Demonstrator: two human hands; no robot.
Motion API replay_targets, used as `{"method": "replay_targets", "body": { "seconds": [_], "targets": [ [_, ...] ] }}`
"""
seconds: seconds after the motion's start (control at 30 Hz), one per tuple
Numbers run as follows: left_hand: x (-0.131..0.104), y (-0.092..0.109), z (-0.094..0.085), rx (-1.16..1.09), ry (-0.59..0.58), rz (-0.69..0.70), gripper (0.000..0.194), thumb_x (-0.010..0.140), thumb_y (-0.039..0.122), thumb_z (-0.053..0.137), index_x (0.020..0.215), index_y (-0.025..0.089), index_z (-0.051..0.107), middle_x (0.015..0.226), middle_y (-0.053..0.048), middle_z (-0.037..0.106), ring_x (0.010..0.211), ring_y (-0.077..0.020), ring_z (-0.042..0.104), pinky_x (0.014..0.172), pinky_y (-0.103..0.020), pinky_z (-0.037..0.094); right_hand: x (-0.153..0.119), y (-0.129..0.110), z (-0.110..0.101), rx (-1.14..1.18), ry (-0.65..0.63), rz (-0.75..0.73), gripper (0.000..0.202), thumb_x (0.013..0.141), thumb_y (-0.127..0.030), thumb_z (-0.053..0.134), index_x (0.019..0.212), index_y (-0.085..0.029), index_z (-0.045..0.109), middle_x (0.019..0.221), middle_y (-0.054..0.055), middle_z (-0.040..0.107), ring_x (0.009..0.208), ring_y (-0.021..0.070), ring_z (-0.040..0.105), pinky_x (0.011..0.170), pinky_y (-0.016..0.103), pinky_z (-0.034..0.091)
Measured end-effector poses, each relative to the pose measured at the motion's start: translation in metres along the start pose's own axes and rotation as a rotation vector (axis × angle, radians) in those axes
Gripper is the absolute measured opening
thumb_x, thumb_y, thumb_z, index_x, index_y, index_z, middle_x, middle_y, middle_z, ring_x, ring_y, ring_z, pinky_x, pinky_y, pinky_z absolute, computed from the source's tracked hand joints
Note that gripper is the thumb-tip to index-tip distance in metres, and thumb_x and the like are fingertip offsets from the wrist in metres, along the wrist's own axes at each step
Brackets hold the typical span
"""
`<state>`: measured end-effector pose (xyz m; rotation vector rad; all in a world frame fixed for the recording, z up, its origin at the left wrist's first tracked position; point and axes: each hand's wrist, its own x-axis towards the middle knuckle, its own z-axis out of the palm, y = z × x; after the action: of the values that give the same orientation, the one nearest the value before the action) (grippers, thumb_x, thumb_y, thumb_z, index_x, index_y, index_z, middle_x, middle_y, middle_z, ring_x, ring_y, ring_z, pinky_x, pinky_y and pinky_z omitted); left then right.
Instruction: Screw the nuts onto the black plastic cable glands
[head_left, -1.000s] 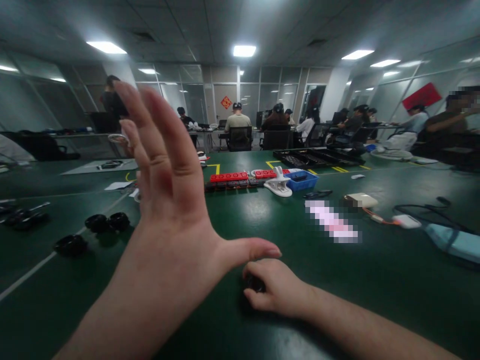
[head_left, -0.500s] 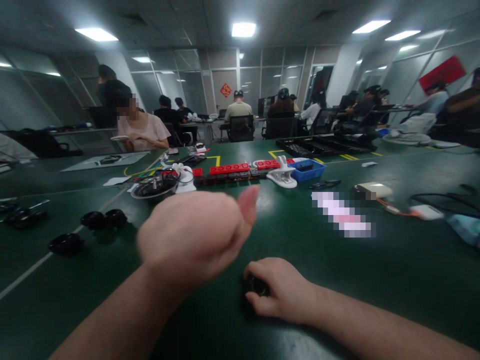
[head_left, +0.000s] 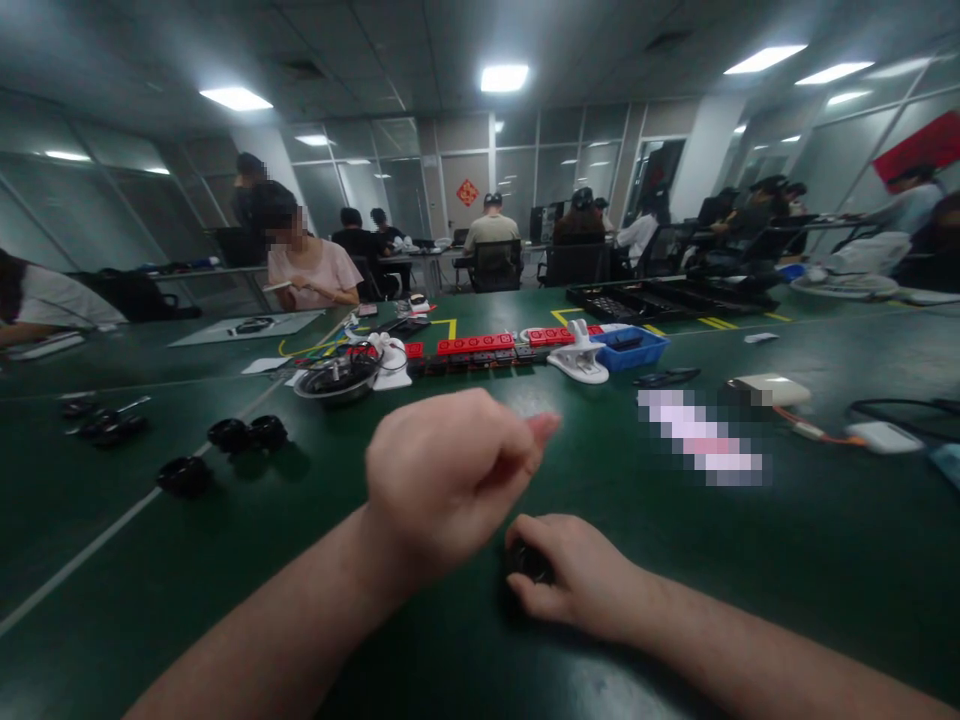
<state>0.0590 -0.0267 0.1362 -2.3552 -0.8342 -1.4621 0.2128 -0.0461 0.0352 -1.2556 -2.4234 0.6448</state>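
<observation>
holding a dark round piece (head_left: 531,563), apparently resting on the bench (head_left: 675,530), in the curled right hand (head_left: 574,570); clenching the left hand (head_left: 454,475) into a fist in the air, beyond and left of the piece, with contents, if any, hidden. judging by this, only as far as gripping one piece, with no finished result visible; leaving three black cup-like parts (head_left: 185,477) ungripped, well apart at the left.
</observation>
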Motion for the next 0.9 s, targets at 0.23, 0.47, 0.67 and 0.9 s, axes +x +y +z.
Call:
{"method": "replay_targets", "body": {
  "seconds": [0.23,0.47,0.67,0.9],
  "targets": [
    [-0.101,-0.022,0.037,-0.577,-0.569,-0.659,0.032,0.078,0.026,0.045,0.110,0.022,0.042,0.108,-0.007,0.048,0.103,-0.0208,0.045,0.088,-0.038,0.039,-0.001,-0.006,-0.003,-0.001,0.021,0.068,0.022,0.067,-0.031,0.054,0.081,-0.015,0.049,0.071,0.002,0.058,0.060,0.0126,0.051,0.052,0.021,0.037],
    [-0.110,-0.020,0.022,-0.538,-0.965,-0.529,0.046,0.059,0.016,0.054,0.104,0.023,0.049,0.119,-0.006,0.039,0.117,-0.0271,0.029,0.101,-0.051,0.012,0.001,-0.006,-0.007,-0.083,0.013,0.000,0.022,0.070,-0.033,0.053,0.083,-0.016,0.049,0.071,0.002,0.057,0.060,0.0128,0.050,0.053,0.022,0.035],
    [-0.103,-0.022,0.043,-0.406,-0.939,-0.416,0.037,0.056,0.034,0.067,0.090,0.022,0.058,0.102,-0.003,0.051,0.100,-0.0228,0.044,0.101,-0.052,0.007,-0.001,-0.002,-0.005,-0.110,0.018,-0.078,0.018,0.073,-0.032,0.051,0.082,-0.017,0.052,0.067,0.000,0.056,0.058,0.0112,0.047,0.053,0.022,0.033],
    [-0.110,-0.026,0.049,-0.385,-0.895,-0.406,0.030,0.055,0.034,0.069,0.080,0.022,0.057,0.093,0.000,0.052,0.094,-0.0194,0.047,0.101,-0.050,0.012,-0.004,-0.009,-0.009,-0.176,0.041,-0.058,0.016,0.074,-0.031,0.052,0.078,-0.016,0.054,0.072,0.003,0.054,0.066,0.0138,0.047,0.056,0.025,0.037]
  ]
}}
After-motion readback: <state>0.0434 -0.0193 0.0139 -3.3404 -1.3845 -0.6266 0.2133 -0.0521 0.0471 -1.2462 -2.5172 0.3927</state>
